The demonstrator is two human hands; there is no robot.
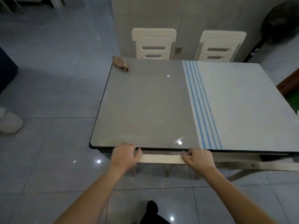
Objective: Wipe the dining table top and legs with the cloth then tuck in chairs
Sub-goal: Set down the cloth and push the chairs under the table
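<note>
The dining table has a glossy grey top with a white, blue-striped section on its right half. A crumpled brown cloth lies on the far left corner of the top. At the near edge, my left hand and my right hand each grip an end of the cream top rail of a chair. That chair sits almost fully under the table, with only its rail and parts of its legs showing. Two cream chairs stand at the far side, pushed against the table.
A second cream chair rail shows under the near edge to the right. A dark standing fan is at the back right, a white slipper on the tiled floor at left, my dark shoe below.
</note>
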